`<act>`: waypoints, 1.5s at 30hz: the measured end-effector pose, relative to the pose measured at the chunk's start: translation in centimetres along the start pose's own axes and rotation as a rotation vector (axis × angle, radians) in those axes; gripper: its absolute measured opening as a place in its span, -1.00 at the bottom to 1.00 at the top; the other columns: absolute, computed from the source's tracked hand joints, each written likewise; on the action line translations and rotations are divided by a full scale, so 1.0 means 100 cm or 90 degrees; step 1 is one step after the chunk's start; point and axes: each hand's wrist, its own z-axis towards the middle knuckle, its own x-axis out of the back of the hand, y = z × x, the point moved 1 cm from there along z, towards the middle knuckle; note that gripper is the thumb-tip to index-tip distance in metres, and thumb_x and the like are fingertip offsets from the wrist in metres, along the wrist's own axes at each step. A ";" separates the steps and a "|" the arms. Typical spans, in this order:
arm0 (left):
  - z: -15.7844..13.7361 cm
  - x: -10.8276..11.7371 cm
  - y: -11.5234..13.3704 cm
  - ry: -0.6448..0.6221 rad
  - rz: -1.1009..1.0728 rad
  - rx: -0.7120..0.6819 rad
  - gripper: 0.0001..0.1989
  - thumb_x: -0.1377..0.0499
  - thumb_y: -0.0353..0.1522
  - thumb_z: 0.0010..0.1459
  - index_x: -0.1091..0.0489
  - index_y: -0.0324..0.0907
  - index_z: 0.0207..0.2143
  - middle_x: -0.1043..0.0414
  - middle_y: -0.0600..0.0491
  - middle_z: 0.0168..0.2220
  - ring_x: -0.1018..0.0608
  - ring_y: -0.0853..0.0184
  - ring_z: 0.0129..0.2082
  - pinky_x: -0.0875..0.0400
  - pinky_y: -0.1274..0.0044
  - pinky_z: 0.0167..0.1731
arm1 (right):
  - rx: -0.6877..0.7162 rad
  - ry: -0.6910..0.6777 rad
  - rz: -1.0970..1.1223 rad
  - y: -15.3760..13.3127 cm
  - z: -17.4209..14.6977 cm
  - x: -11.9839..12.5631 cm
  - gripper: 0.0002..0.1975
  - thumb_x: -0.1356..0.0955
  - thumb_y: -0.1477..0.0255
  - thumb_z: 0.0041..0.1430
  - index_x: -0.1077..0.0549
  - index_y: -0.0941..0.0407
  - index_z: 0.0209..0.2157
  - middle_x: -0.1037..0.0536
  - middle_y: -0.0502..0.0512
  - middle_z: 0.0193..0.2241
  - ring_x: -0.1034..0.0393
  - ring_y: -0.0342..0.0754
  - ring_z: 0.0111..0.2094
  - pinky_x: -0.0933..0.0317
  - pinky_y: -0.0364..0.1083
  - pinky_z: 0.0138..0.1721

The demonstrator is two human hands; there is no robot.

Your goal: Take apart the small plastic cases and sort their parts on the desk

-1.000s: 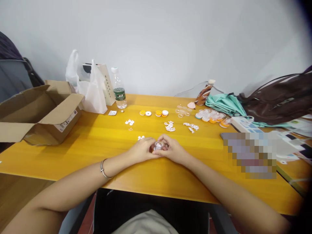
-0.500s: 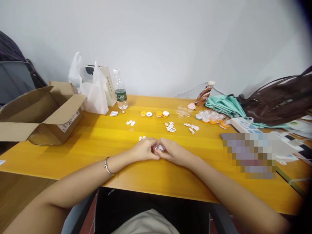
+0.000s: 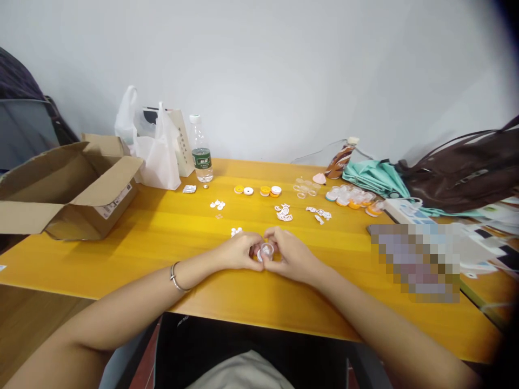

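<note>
Between both hands, just above the table's front middle, is a small clear plastic dome point(image 3: 266, 250) with a white base and something white inside. My left hand point(image 3: 243, 251) pinches it from the left. From the other side, the fingers and thumb of my right hand point(image 3: 287, 253) close on its rim. Small white round pieces point(image 3: 236, 232) lie just behind my left hand, with more white discs point(image 3: 218, 205) farther back. White patterned cut-out pieces point(image 3: 284, 213) and a second group of cut-outs point(image 3: 319, 213) lie behind my right hand.
Yellow and white round caps point(image 3: 270, 190), clear domes point(image 3: 306, 187) and several finished-looking domed units point(image 3: 352, 198) stand at the back. An open cardboard box point(image 3: 93, 200) and a water bottle point(image 3: 201, 151) are left; a brown bag point(image 3: 458, 167) and blurred-out flat object point(image 3: 417, 262) are right.
My right hand's fingers have lifted and opened out a little around the dome, so more of its clear top shows. Both hands stay in nearly the same place.
</note>
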 end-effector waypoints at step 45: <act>0.000 0.003 0.001 -0.027 -0.034 0.001 -0.78 -0.23 -0.33 -0.17 -0.24 -0.23 -0.50 -0.24 0.19 -0.57 -0.26 0.50 -0.57 -0.10 0.64 -0.55 | -0.046 -0.011 0.024 -0.003 -0.001 -0.002 -0.76 -0.30 0.34 0.03 -0.19 0.09 -0.27 -0.43 0.06 -0.42 -0.33 -0.03 -0.41 -0.16 -0.08 -0.38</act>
